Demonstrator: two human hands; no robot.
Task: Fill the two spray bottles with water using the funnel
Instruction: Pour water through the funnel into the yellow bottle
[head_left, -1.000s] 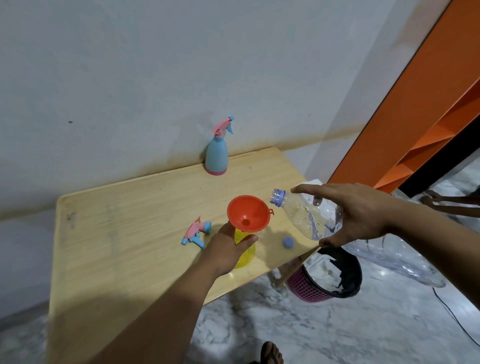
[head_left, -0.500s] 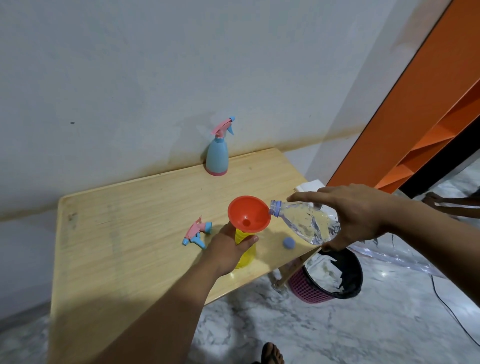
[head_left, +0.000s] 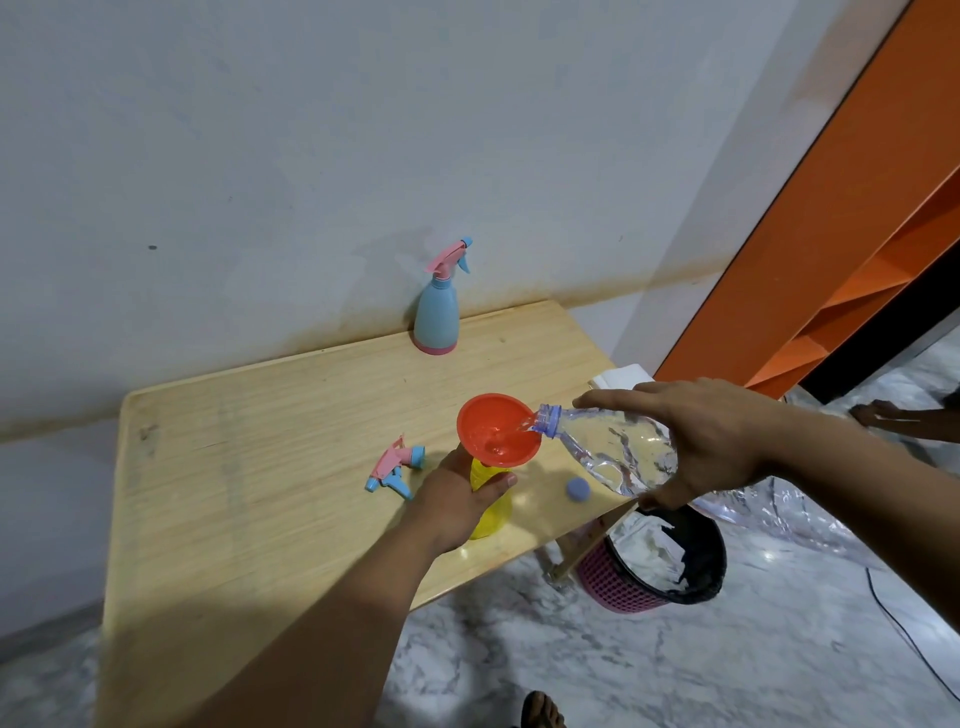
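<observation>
An orange funnel (head_left: 497, 429) sits in the neck of a yellow spray bottle (head_left: 492, 506) on the wooden table (head_left: 270, 441). My left hand (head_left: 452, 499) grips the yellow bottle just under the funnel. My right hand (head_left: 711, 441) holds a clear water bottle (head_left: 608, 454) tilted nearly flat, its mouth over the funnel's right rim, and water runs into the funnel. A blue spray bottle (head_left: 437, 317) with a pink trigger head stands upright by the wall. A loose pink and blue trigger head (head_left: 396, 466) lies left of my left hand.
A blue bottle cap (head_left: 577, 488) lies on the table near its right edge. A pink waste basket (head_left: 654, 561) with a black liner stands on the marble floor below that edge. An orange shelf unit (head_left: 841, 218) rises at the right. A white folded item (head_left: 618, 375) lies beyond the table.
My right hand moved the water bottle left and tipped it lower until its mouth reached the funnel, and water now flows. My left hand stayed on the yellow bottle.
</observation>
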